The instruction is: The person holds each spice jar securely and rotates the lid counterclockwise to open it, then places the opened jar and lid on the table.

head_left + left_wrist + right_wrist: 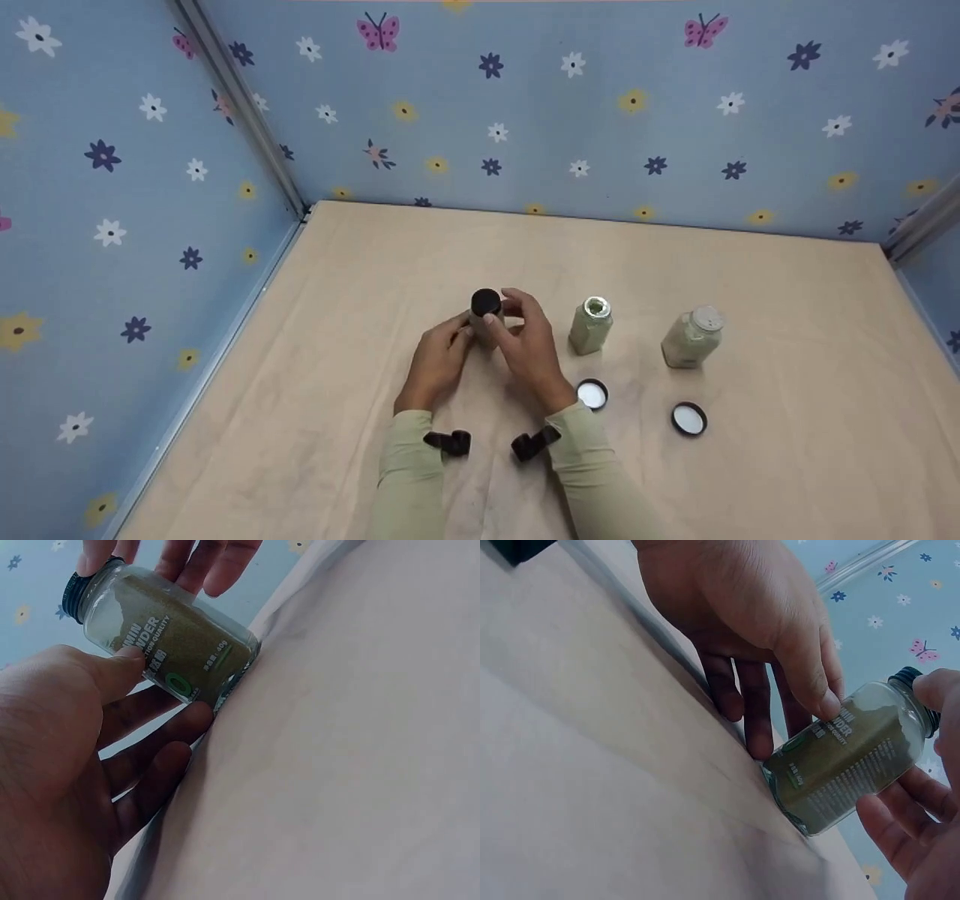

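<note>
A glass spice jar [169, 630] of brown powder stands upright on the table, its black cap [486, 301] in place. Part of the label reads "POWDER", with some letters covered. My left hand [439, 360] holds the jar's lower body, with the thumb across the label in the left wrist view. From the other side my right hand [532, 345] grips up at the cap, thumb [934, 690] on its rim. The right hand's other fingers [896, 821] extend beside the glass.
To the right stand two uncapped jars: a slim greenish jar [591, 330] and a larger jar [690, 345] with a pale perforated top. Two black lids with white linings, a nearer-left lid [592, 394] and a right lid [688, 419], lie in front. Patterned walls [525, 112] bound the table.
</note>
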A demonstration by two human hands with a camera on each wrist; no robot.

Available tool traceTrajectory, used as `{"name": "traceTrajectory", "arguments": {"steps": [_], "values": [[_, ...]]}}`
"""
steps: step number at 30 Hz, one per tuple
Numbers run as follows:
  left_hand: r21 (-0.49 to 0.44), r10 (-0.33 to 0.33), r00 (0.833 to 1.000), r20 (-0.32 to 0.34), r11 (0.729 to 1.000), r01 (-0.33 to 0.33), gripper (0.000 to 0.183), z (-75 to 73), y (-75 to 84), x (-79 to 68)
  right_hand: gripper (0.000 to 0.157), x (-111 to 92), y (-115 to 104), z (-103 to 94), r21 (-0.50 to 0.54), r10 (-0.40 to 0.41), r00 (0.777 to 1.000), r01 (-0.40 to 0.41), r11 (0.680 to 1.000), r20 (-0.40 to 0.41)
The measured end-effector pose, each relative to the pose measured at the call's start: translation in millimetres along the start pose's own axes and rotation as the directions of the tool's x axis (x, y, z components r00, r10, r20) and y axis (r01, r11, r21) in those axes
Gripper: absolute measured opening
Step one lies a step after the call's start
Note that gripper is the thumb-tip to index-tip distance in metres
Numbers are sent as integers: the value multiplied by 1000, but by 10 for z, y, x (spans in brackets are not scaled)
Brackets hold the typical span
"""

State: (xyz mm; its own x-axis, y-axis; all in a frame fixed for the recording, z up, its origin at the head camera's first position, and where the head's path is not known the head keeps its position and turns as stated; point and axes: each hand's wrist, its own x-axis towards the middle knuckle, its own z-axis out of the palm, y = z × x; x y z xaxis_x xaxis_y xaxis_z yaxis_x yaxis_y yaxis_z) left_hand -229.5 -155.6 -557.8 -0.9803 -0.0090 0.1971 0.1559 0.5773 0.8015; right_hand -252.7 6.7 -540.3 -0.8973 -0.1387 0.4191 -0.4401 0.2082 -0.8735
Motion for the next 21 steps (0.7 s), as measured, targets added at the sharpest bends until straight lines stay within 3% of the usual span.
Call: {"name": "traceTrajectory", "arguments": {"steps": [6,21], "values": [[-17,2,1000,2,1000,-2,34,4,-5,4,41,3,-15,5,50,2,999,1,999,-47],[-1,-7,1000,-10,1000,7,33,5,-11,1,38,6,12,-37,44,41,999,-40,998,-30]]}}
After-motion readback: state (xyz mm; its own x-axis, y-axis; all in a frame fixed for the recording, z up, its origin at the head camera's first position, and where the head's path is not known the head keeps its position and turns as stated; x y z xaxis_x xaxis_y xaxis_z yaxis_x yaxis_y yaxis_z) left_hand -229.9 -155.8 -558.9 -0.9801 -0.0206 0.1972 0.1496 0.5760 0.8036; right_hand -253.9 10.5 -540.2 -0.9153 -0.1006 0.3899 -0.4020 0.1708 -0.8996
